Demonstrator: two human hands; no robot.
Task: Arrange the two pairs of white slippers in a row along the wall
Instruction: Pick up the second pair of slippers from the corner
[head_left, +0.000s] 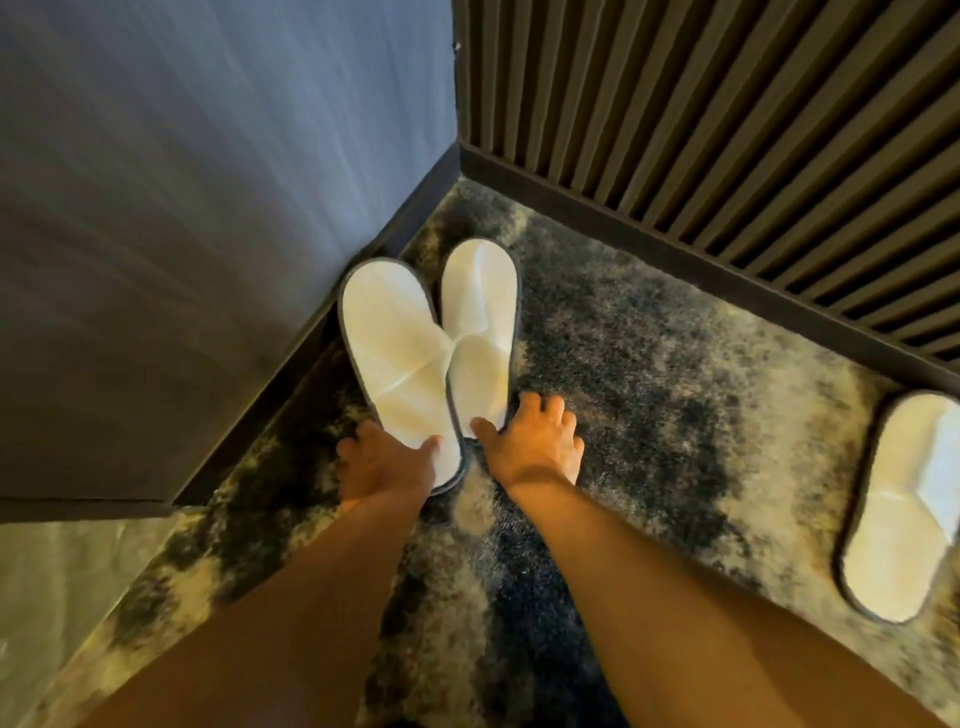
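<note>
Two white slippers sit in the corner where the smooth blue-grey wall (182, 208) meets the ribbed dark wall (727, 130). The left slipper (395, 364) lies close along the blue wall's skirting, and its edge overlaps the right slipper (480, 322) near the middle — the pair forms a shallow V rather than lying parallel. A third slipper (904, 504) rests well apart at the right edge of the carpet (649, 389), near the ribbed wall; the fourth is out of view.

The left hand (384, 462) holds the near end of the left slipper, thumb on top, the other fingers hidden beneath. The right hand (530, 441) has its fingers spread, the thumb touching the right slipper's near end — no firm hold that I can see.

To do this step well, the left slipper should probably be lifted off the overlap and drawn sideways rather than dragged over the pile. Then both can be set parallel, ends level, with the gap matching the other pair.
</note>
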